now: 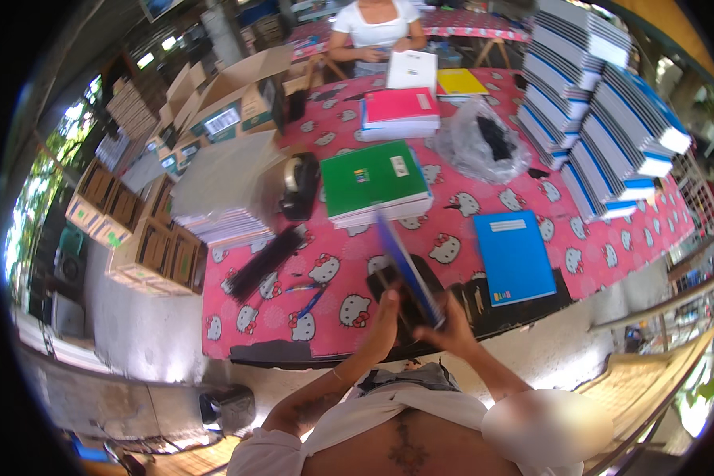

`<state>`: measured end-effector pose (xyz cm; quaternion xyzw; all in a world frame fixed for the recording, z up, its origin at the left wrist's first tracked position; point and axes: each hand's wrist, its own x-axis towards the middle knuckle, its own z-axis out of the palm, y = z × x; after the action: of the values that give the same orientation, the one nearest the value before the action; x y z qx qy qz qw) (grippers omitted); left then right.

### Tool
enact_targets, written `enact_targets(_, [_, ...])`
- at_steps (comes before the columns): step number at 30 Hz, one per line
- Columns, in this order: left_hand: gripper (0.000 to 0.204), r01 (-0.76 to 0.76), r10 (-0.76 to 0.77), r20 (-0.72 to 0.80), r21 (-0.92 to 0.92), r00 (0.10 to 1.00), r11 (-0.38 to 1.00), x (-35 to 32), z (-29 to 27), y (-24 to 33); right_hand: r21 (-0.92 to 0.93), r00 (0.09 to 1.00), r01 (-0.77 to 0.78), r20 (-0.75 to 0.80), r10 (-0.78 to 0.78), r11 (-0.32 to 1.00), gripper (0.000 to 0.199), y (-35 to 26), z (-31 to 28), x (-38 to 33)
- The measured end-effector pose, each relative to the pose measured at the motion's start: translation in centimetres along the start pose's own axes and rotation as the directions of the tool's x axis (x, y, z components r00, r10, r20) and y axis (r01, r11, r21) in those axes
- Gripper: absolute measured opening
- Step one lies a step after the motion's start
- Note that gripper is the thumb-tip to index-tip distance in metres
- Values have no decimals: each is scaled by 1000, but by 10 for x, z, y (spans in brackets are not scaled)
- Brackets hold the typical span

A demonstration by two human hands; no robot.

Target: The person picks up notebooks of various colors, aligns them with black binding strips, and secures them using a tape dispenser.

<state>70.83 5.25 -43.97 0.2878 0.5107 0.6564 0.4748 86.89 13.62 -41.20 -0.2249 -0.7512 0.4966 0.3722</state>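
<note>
Both hands grip one blue notebook (408,270), held tilted edge-on above the counter (611,246) just in front of the green notebook stack (373,181). Left hand (386,317) fingers and right hand (452,325) fingers clasp its lower end; a dark item beneath appears blurred.

Boxes and labels I'm seeing around the tabletop (611,254)

I'm looking at an open brown carton (238,99) with a white label at the far left corner, small brown boxes (147,238) lying along the left edge, and white labels showing on the green notebook (373,181) and blue notebook (514,255).
</note>
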Motion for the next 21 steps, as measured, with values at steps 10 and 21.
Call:
enact_targets(10, [48,25,321,25,988,947,-152,1,-197,27,-710,896,418,218,-388,567,52,2,83,54])
enact_targets(21, [44,169,-195,-70,-272,978,947,-35,-67,111,-646,910,389,155,-385,657,17,-55,63,132])
